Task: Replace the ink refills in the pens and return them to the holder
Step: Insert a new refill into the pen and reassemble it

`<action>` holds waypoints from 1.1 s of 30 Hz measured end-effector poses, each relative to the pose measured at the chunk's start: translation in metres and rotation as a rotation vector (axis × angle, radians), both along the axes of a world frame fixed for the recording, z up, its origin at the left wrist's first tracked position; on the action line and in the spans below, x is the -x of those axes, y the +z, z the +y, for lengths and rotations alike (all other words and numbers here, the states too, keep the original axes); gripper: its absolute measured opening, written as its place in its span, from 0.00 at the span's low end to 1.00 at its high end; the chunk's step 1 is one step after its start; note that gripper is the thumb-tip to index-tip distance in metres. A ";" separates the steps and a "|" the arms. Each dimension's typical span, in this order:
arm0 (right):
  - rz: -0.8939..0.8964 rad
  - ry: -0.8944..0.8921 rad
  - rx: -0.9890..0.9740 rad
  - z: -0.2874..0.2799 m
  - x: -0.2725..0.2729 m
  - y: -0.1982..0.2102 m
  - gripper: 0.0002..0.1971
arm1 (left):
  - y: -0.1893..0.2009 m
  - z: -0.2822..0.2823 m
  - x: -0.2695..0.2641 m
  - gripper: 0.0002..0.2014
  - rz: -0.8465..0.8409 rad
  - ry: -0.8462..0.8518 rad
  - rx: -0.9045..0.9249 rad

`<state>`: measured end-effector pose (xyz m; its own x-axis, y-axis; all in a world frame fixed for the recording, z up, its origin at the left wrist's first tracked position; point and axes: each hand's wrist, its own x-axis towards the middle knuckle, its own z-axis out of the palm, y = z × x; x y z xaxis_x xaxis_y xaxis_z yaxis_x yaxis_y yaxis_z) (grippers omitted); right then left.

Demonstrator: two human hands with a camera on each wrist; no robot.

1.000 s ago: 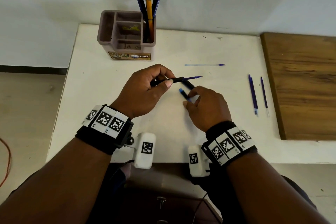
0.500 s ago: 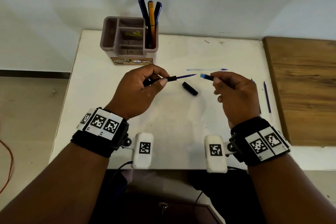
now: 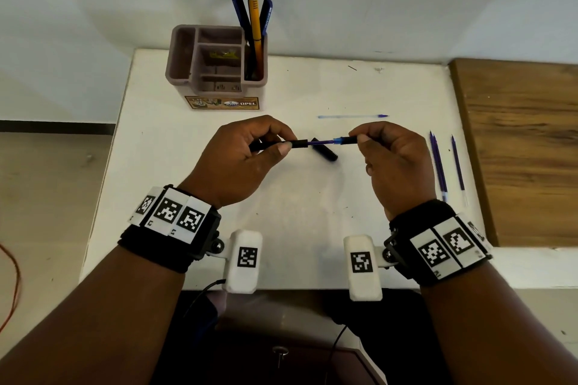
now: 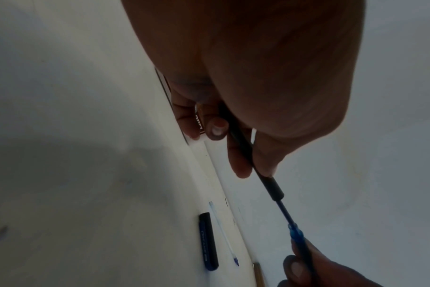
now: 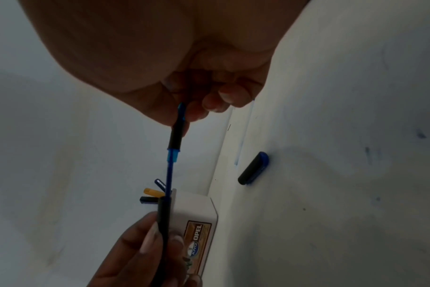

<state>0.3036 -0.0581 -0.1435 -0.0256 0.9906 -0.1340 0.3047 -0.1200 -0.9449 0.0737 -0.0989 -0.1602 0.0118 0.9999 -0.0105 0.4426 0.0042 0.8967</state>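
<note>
My left hand [image 3: 281,147] grips a black pen barrel [image 3: 297,144] level above the white table [image 3: 300,228]. A blue refill [image 3: 319,142] sticks out of the barrel's right end. My right hand [image 3: 359,141] pinches the pen's black nose piece [image 3: 344,140], whose clear blue end sits over the refill's tip. The wrist views show the same line-up: barrel [image 4: 273,186], refill [image 5: 169,174], nose piece [image 5: 176,136]. The black pen cap [image 3: 325,153] lies on the table just below the refill. The brown holder [image 3: 215,72] stands at the back left with three pens [image 3: 255,28] in its right slot.
A pale, used-looking refill [image 3: 350,116] lies behind my hands. Two blue refills [image 3: 438,162] lie at the right, beside a wooden board [image 3: 519,147]. The table's front edge runs just under my wrists.
The cap came to rest on the table. My right hand lifted the nose piece, swung right, then brought it left onto the refill's tip. The left hand rose slightly with the barrel.
</note>
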 end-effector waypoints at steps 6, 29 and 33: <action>-0.057 0.153 -0.012 -0.008 0.009 0.000 0.08 | -0.001 -0.002 -0.006 0.05 0.033 -0.039 -0.004; -0.072 0.199 0.099 -0.007 0.009 -0.008 0.21 | 0.001 -0.002 -0.006 0.05 0.050 -0.064 -0.006; -0.070 0.206 0.065 -0.006 0.008 -0.010 0.22 | 0.001 -0.002 -0.005 0.05 0.037 -0.063 -0.003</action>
<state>0.2956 -0.0645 -0.1531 -0.2149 0.9547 -0.2057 0.3937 -0.1081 -0.9129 0.0782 -0.1004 -0.1588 0.0746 0.9972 -0.0092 0.4747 -0.0274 0.8797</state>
